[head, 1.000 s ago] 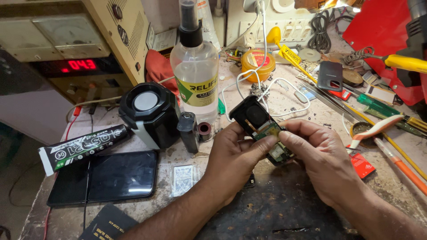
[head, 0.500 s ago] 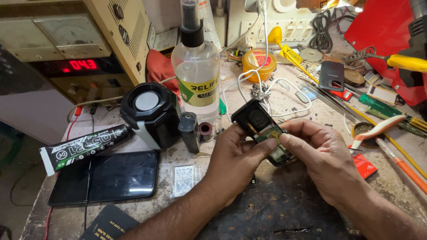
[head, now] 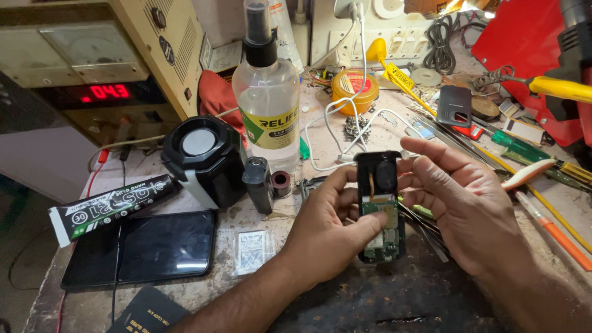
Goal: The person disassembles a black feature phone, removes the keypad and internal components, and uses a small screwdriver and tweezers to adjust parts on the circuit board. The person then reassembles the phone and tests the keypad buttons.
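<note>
**Opened phone held upright over desk**

While both hands meet above the dark mat (head: 382, 296), the opened phone (head: 380, 206) stands upright between them, circuit board facing the camera. Left hand (head: 336, 228) clamped on the phone: thumb across the lower board, fingers behind the left edge. Right hand (head: 468, 203) open, fingers spread, fingertips (head: 412, 147) touching the phone's upper right edge. Behind: spray bottle (head: 269, 98), black speaker (head: 206, 160), small dark cylinder (head: 258, 184). Left on the desk (head: 259, 222): glue tube (head: 114, 206), flat dark tablet (head: 142, 248). Far right: screwdrivers (head: 530, 151), pliers, loose tools.
</note>
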